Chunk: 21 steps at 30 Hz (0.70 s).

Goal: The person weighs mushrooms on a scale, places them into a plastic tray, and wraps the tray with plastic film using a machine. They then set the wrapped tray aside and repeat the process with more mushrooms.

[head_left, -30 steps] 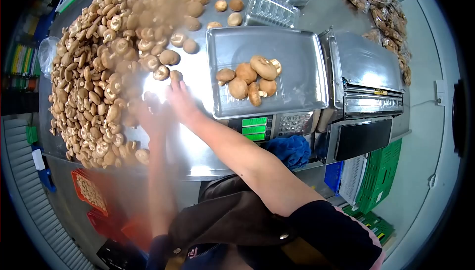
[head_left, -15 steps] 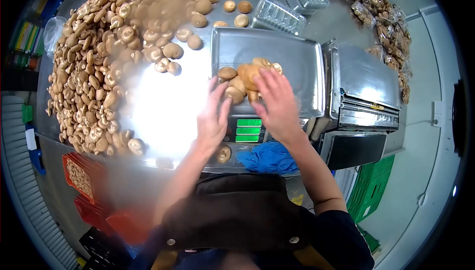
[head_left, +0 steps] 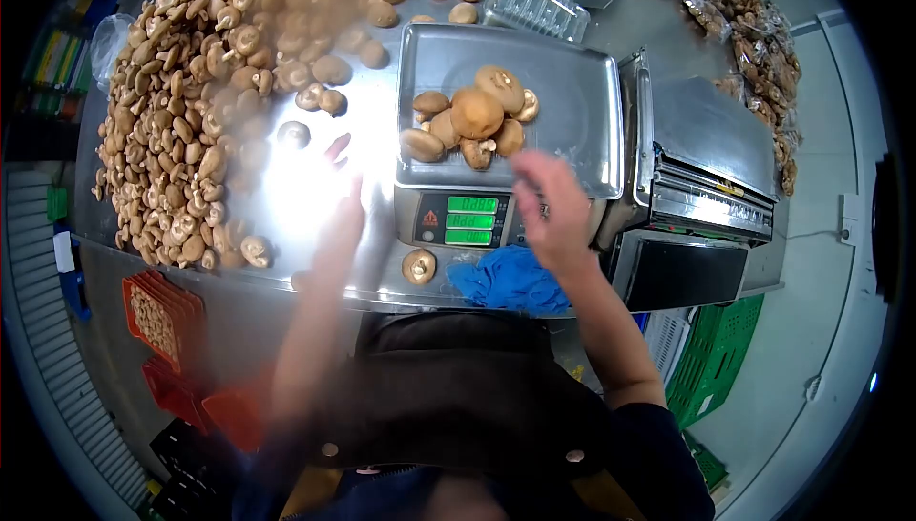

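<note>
A small heap of shiitake mushrooms [head_left: 476,114] rests on the steel pan [head_left: 572,154] of a scale, whose green display [head_left: 470,221] is lit. Over the bright tabletop left of the scale, my left hand [head_left: 342,198] is washed out by glare. Its finger and thumb look apart, with nothing seen between them. A single mushroom [head_left: 294,135] lies just beyond it. My right hand [head_left: 556,211] is at the pan's front right edge, thumb and fingers apart and holding nothing. One mushroom [head_left: 419,266] sits stem up in front of the scale.
A large mushroom pile [head_left: 176,139] covers the table's left. Clear plastic trays [head_left: 536,8] stand behind the scale. To the right is a metal machine [head_left: 711,163], with bagged mushrooms [head_left: 763,72] beyond. Crumpled blue plastic [head_left: 510,280] lies at the front edge; red crates [head_left: 164,321] stand below left.
Both hands have come off the mushrooms on the pan. The left moved leftward over the table, the right slightly toward me. A lone mushroom now shows on the bright tabletop. The view shifted a little.
</note>
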Motion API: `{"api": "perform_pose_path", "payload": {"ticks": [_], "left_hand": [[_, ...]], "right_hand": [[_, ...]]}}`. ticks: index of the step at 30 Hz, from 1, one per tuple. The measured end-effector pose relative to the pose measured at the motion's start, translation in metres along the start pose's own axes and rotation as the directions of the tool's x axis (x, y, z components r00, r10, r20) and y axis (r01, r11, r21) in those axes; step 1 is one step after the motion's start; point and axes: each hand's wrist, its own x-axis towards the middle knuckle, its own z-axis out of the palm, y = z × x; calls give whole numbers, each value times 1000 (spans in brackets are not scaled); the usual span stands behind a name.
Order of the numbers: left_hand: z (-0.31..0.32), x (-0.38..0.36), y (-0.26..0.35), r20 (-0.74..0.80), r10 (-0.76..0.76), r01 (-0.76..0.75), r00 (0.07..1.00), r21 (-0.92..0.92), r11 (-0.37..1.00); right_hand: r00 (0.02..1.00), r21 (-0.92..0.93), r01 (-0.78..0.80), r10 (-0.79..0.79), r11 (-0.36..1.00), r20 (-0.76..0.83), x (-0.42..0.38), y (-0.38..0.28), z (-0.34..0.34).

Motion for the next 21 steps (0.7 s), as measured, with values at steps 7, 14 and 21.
{"api": "perform_pose_path", "payload": {"ticks": [7, 14, 21], "left_hand": [[-33, 3, 34, 1, 44, -43, 999, -60, 997], [20, 35, 68, 330, 513, -591, 792, 206, 780], [81, 43, 50, 404, 558, -688, 725, 430, 584]], "right_hand": [[911, 173, 325, -357, 930, 205, -51, -40, 62], [986, -168, 120, -137, 978, -93, 69, 30, -7], [993, 111, -85, 75, 990, 89, 77, 80, 22]]}}
